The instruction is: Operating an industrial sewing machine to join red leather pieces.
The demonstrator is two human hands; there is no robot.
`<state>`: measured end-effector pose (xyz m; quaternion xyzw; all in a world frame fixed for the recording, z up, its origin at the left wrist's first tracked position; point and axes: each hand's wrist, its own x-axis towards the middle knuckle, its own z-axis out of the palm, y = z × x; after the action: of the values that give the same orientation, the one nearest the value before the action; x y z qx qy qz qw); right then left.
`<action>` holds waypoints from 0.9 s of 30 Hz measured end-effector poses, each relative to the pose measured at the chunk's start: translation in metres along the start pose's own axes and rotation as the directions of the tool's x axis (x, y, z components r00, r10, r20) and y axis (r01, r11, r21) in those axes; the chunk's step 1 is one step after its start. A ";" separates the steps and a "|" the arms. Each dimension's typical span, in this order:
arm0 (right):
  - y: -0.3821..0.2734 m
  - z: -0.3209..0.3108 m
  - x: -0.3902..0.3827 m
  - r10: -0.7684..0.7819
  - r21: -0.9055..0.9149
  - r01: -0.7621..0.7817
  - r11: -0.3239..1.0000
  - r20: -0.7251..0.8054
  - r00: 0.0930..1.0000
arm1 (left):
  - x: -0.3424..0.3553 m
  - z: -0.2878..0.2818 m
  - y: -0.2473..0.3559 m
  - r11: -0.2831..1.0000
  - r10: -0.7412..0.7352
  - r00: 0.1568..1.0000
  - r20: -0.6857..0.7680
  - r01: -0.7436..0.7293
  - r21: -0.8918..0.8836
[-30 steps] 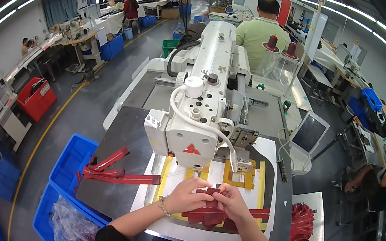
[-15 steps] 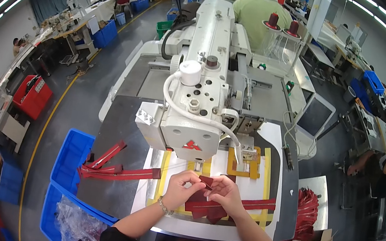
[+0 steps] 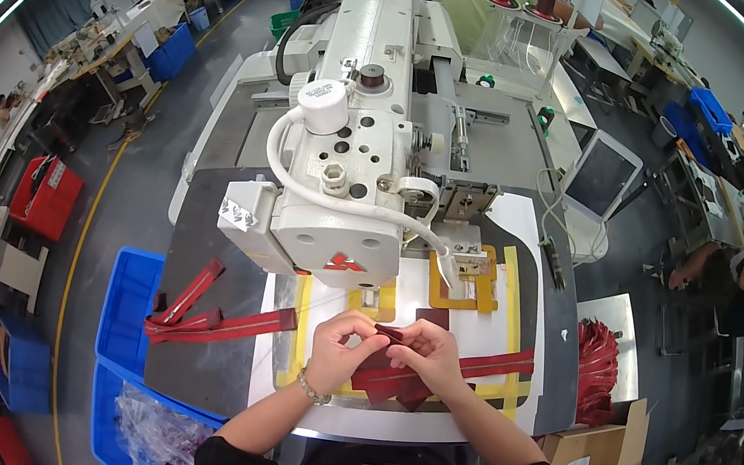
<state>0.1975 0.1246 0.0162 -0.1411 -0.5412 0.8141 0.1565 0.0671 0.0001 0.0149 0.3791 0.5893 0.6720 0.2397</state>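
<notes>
Both hands meet in front of the sewing machine head [image 3: 334, 227]. Pinched between their fingertips is a small dark red fabric piece [image 3: 389, 334], which appears folded. My left hand [image 3: 339, 352] grips its left side and my right hand [image 3: 435, 353] its right. Under and beside my right hand lies a red zipper strip [image 3: 495, 362] with dark red fabric patches [image 3: 413, 393], partly hidden by the hand. A second red zipper strip [image 3: 246, 321] lies bent on the table to the left, running to the blue bin.
Blue bins [image 3: 130, 301] stand at the left table edge, the nearer holding clear plastic wrap [image 3: 155, 432]. A yellow clamp frame [image 3: 485, 294] sits beyond my right hand. Red strips [image 3: 595, 375] are bundled at the right, by a cardboard box [image 3: 589, 450]. A screen [image 3: 601, 176] stands behind.
The view has tilted down and shifted. My fingers have turned the dark red piece, which now shows narrower and edge-on, and my right fingers have closed more tightly around it.
</notes>
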 end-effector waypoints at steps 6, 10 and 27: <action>-0.004 0.002 -0.001 -0.001 -0.022 0.000 1.000 -0.010 1.000 | -0.003 0.003 0.000 0.995 -0.071 0.996 -0.052 0.067 -0.076; -0.003 0.002 -0.001 0.009 -0.028 -0.009 1.000 -0.018 1.000 | -0.003 0.005 0.000 0.989 -0.106 0.991 -0.076 0.097 -0.110; 0.003 0.005 -0.001 0.048 -0.024 -0.050 0.998 -0.075 0.996 | -0.004 0.006 -0.005 0.998 -0.054 0.992 -0.114 0.050 -0.031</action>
<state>0.1962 0.1192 0.0156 -0.1864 -0.5421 0.8047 0.1547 0.0734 0.0019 0.0095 0.3211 0.6022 0.6944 0.2283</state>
